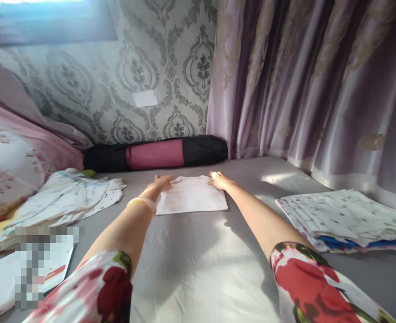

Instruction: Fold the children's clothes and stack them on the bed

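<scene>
A white garment (193,197), folded into a flat, roughly rectangular shape, lies on the grey sheet in front of me. Both my arms reach forward to its far side. My left hand (164,182) is at the far left corner, its fingers closed on the fabric edge. At the far right corner, my right hand (220,181) has its fingers curled in and pinches the cloth. The fingertips of both hands are small and partly hidden, and the garment's near edge rests flat on the sheet.
Folded patterned clothes (349,217) are stacked at the right. Crumpled light clothing (70,195) lies at the left, above a white package (2,280). A black and maroon rolled bag (155,154) lies along the wall. Purple curtains (268,80) hang behind the grey sheet (198,269).
</scene>
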Motion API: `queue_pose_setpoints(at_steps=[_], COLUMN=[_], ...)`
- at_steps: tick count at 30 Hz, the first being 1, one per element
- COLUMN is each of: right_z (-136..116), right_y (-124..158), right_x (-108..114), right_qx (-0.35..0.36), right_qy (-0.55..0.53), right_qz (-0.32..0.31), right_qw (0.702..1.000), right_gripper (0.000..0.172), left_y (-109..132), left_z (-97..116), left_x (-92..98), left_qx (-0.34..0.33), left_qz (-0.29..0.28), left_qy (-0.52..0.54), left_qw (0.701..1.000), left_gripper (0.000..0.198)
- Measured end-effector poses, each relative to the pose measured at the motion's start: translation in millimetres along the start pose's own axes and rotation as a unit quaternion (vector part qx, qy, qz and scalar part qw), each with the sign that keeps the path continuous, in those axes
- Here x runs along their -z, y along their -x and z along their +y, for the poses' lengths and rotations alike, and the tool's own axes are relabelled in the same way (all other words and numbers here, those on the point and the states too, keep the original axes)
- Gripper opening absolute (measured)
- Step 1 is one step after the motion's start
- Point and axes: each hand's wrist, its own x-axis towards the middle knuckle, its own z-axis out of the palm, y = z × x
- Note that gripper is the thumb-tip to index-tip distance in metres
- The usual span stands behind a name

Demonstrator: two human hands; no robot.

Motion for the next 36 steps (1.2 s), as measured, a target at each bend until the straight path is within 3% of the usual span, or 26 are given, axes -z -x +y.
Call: queue_pose_setpoints(at_steps=[3, 7, 11, 15, 24, 31, 36], right_z=[1, 0, 3, 7, 25, 29, 34], right_y=[16, 35, 64, 100, 173, 196, 208], right_x=[18, 51, 71, 57, -22, -56, -53], right_qx=[0.03, 0.075, 0.106, 0.112, 0.195, 0.232, 0.242], right_qy=[-0.005, -0.008, -0.01, 0.004, 0.051, 0.079, 0.07], right_qz=[0.039, 0.081, 0.131, 0.151, 0.143, 0.137, 0.077], right_qw=[0.999, 0.994, 0.986, 0.982, 0.969, 0.96, 0.965], right_gripper=[0.033, 0.031, 0.031, 0.033, 0.041, 0.042, 0.057], left_y=[11, 24, 48, 86, 178, 218, 230], left_z=[15, 35, 46, 42, 22, 18, 18], left_x=[28.1, 70.0, 87.5, 77.0, 41.0, 26.4, 30.7], left_qx=[0.018, 0.007, -0.026, -0.072, -0.176, -0.22, -0.197], left_qz=[-0.027, -0.021, 0.011, 0.03, -0.006, -0.071, -0.125], left_qy=[-0.062, -0.107, -0.121, -0.117, -0.094, -0.146, -0.145], left_qw=[0.998, 0.994, 0.992, 0.99, 0.98, 0.962, 0.961], left_gripper=[0.009, 0.008, 0.01, 0.029, 0.038, 0.047, 0.059])
